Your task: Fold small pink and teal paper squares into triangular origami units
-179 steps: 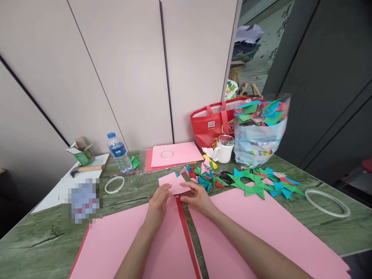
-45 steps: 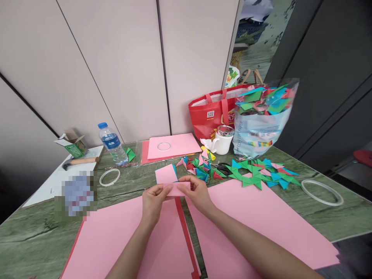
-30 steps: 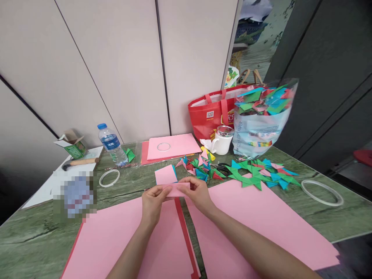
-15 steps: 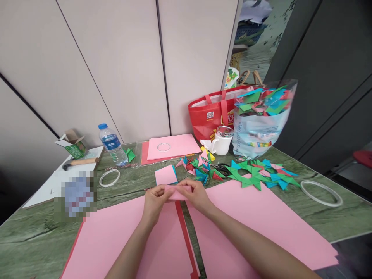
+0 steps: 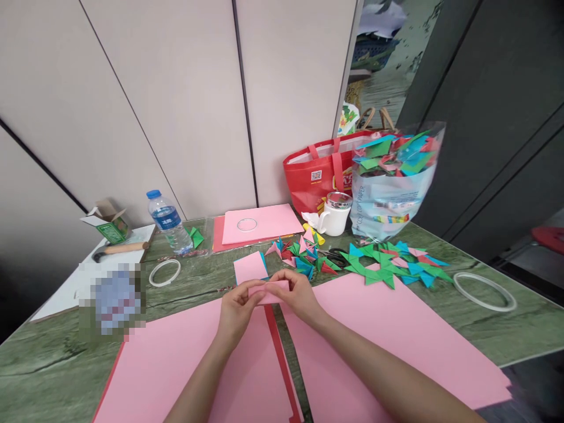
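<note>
Between my two hands is a small folded piece of pink paper (image 5: pixel 269 295), held just above the table. My left hand (image 5: pixel 238 304) pinches its left end, thumb in front and fingers behind. The right end is gripped by my right hand (image 5: pixel 297 294), whose thumb presses along the fold. Right behind my hands lies a stack of small paper squares (image 5: pixel 249 268), pink on top with blue below. Beneath my forearms are large pink sheets (image 5: pixel 189 358) on the left and more pink sheets (image 5: pixel 374 329) on the right, with a red edge showing in the gap.
Folded paper pieces (image 5: pixel 304 255), scissors (image 5: pixel 335 256) and green-blue paper rings (image 5: pixel 383 265) lie behind the right sheets. Farther back stand a white mug (image 5: pixel 337 217), a bag of folded paper (image 5: pixel 390 200), a red bag (image 5: pixel 308 182) and a water bottle (image 5: pixel 170 222). A hammer (image 5: pixel 121 249) rests left.
The view has shifted slightly. My left thumb has slid a little along the pink paper, and both hands keep hold of it in nearly the same place.
</note>
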Motion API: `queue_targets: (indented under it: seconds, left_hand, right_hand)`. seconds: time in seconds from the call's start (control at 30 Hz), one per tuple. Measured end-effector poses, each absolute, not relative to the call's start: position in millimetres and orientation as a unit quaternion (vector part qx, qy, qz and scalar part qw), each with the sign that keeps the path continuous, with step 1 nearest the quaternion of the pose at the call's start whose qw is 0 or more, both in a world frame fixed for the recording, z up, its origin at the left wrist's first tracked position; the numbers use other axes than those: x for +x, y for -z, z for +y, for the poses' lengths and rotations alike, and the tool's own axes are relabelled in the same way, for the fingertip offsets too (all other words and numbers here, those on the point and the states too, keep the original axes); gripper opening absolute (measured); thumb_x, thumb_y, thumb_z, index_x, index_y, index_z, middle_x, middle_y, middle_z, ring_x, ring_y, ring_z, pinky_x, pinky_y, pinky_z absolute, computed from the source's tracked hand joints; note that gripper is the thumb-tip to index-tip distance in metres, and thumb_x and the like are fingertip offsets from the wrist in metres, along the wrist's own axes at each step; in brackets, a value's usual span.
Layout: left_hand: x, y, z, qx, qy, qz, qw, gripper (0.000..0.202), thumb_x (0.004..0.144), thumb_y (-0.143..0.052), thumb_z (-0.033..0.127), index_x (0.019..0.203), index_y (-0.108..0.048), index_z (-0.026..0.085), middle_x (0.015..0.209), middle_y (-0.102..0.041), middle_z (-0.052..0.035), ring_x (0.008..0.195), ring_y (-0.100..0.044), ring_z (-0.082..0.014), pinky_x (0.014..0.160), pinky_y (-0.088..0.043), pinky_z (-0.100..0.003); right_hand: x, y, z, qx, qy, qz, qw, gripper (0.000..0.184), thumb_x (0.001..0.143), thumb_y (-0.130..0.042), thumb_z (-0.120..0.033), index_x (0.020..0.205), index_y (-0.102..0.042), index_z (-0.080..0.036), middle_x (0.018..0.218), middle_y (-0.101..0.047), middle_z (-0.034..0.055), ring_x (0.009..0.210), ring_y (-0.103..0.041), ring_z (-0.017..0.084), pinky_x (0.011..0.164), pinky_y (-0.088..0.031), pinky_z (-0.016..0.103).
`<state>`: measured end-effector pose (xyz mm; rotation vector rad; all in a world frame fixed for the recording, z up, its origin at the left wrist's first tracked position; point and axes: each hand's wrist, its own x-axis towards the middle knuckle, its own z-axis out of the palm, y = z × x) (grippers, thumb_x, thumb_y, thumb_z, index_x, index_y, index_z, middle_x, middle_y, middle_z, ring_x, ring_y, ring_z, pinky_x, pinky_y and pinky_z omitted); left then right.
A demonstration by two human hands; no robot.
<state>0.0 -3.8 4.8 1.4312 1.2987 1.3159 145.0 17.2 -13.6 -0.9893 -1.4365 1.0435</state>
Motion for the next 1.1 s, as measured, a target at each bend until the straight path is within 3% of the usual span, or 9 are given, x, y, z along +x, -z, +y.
queue_targets:
  seconds: [0.3, 0.53, 0.8, 0.9, 1.0, 1.1]
  left_hand:
    - [-5.2, 3.9, -0.9, 0.556, -0.545, 0.527, 0.342, 0.020, 0.062, -0.068, 0.029, 0.079, -0.070, 0.017, 0.053, -0.054, 0.0037, 0.044, -0.034, -0.0070, 0.043, -0.030, -0.020]
    - [-4.6, 3.5, -1.6, 0.551, -0.546, 0.531, 0.340, 0.018, 0.061, -0.068, 0.026, 0.077, -0.069, 0.018, 0.054, -0.053, 0.0040, 0.045, -0.031, -0.0064, 0.043, -0.029, -0.019]
    - [-5.1, 5.9, 0.0, 0.530, -0.551, 0.523, 0.376, 0.024, 0.061, -0.069, 0.030, 0.081, -0.069, 0.016, 0.057, -0.054, 0.0025, 0.049, -0.039, -0.0084, 0.048, -0.034, -0.020]
    - [-4.2, 5.2, -0.1, 0.533, -0.551, 0.528, 0.366, 0.023, 0.060, -0.070, 0.029, 0.080, -0.069, 0.017, 0.053, -0.051, 0.0040, 0.048, -0.037, -0.0078, 0.046, -0.032, -0.019]
    - [-2.5, 2.4, -1.5, 0.539, -0.541, 0.543, 0.349, 0.021, 0.059, -0.070, 0.028, 0.077, -0.070, 0.018, 0.043, -0.040, 0.0072, 0.042, -0.030, -0.0068, 0.041, -0.028, -0.019]
    - [-0.8, 0.8, -3.0, 0.536, -0.535, 0.547, 0.357, 0.020, 0.058, -0.070, 0.028, 0.076, -0.071, 0.018, 0.043, -0.040, 0.0076, 0.041, -0.030, -0.0062, 0.040, -0.030, -0.018]
  right_hand:
    - [145.2, 21.4, 23.0, -0.368, -0.571, -0.493, 0.544, 0.025, 0.062, -0.069, -0.037, 0.068, -0.058, -0.016, 0.059, -0.052, -0.0027, 0.052, -0.047, 0.010, 0.048, -0.039, 0.022]
    - [144.3, 17.5, 21.4, -0.370, -0.577, -0.474, 0.553, 0.026, 0.060, -0.071, -0.037, 0.066, -0.058, -0.015, 0.058, -0.052, -0.0026, 0.053, -0.047, 0.010, 0.048, -0.040, 0.022]
    - [145.4, 19.5, 24.1, -0.398, -0.536, -0.486, 0.564, 0.027, 0.064, -0.066, -0.041, 0.062, -0.060, -0.015, 0.061, -0.055, 0.0005, 0.056, -0.050, 0.011, 0.049, -0.045, 0.023]
    - [145.5, 18.2, 22.6, -0.394, -0.571, -0.493, 0.525, 0.030, 0.064, -0.065, -0.044, 0.074, -0.060, -0.016, 0.065, -0.055, 0.0002, 0.056, -0.051, 0.012, 0.048, -0.048, 0.024]
    - [145.3, 16.8, 20.0, -0.382, -0.585, -0.527, 0.484, 0.043, 0.055, -0.072, -0.036, 0.091, -0.057, -0.017, 0.067, -0.056, -0.0020, 0.054, -0.052, 0.012, 0.048, -0.049, 0.025]
    - [145.2, 15.7, 18.5, -0.390, -0.566, -0.552, 0.472, 0.049, 0.050, -0.076, -0.028, 0.092, -0.054, -0.016, 0.065, -0.055, -0.0037, 0.052, -0.052, 0.011, 0.049, -0.047, 0.023]
